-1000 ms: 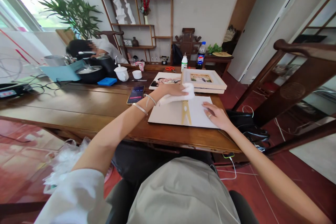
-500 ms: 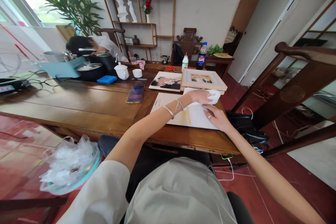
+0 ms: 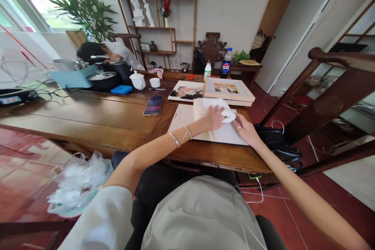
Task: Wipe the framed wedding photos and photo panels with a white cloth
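Observation:
My left hand [image 3: 215, 118] is closed on a crumpled white cloth [image 3: 229, 115], which presses on a white board [image 3: 183, 117] with small dark print at its left and a yellowish mark near its front edge. At the board's right side lies my right hand [image 3: 246, 129], a ring on one finger. Its fingers are stretched out over the board, with the tips close to the cloth. Behind the hands are a pale picture frame [image 3: 249, 95] and a flat photo print [image 3: 183, 90].
Left of the board lies a phone [image 3: 153, 105]. Farther back stand a white teapot [image 3: 137, 81], a white cup [image 3: 155, 83], a small bottle [image 3: 208, 72] and a cola bottle [image 3: 226, 63]. A wooden chair [image 3: 325, 101] is at the right. Across the table a person [image 3: 123, 51] leans down.
My left hand has moved left and nearer to me across the board with the cloth. My right hand stays at the board's right side, shifted only slightly.

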`<state>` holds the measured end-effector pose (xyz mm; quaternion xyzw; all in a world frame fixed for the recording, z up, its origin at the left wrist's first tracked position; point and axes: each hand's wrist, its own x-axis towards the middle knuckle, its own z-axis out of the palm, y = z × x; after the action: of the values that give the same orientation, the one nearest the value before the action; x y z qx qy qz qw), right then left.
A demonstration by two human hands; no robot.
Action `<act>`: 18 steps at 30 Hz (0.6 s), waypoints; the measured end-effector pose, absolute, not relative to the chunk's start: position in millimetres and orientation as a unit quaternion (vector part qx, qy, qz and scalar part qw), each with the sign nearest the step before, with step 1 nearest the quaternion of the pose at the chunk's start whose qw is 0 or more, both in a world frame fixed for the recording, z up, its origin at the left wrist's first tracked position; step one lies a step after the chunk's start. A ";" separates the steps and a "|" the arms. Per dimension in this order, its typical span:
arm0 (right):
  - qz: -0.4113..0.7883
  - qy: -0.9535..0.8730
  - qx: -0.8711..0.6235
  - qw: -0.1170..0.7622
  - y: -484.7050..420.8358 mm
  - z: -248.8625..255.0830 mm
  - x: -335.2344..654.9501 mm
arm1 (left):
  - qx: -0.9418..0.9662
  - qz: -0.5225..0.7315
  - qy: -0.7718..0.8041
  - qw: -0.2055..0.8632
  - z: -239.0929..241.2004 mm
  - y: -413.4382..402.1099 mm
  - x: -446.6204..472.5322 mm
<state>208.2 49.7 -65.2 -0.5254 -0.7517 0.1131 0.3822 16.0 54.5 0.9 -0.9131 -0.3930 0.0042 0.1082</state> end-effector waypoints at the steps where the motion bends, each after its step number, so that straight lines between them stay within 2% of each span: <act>1: 0.118 -0.732 -0.533 0.408 49.5 -65.1 208.3 | -0.914 0.004 -0.393 0.106 -1.3 48.8 17.1; 4: 0.124 -0.715 -0.528 0.441 46.6 -62.6 208.0 | -0.924 -0.006 -0.371 0.097 -2.6 25.0 20.4; 9: 0.117 -0.742 -0.507 0.422 41.4 -58.0 205.9 | -0.944 -0.011 -0.316 0.092 2.6 -30.4 12.1; 12: 0.100 -0.771 -0.502 0.380 43.2 -59.6 204.6 | -0.948 0.005 -0.305 0.092 5.8 -52.6 -2.0; 18: 0.090 -0.811 -0.474 0.331 46.7 -63.7 205.6 | -0.915 0.001 -0.396 0.077 6.1 -21.9 -20.9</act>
<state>205.6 46.7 -63.7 -0.4741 -0.8110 0.0901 0.3306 -20.9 -21.9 6.1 -0.9151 -0.3959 0.0012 0.0767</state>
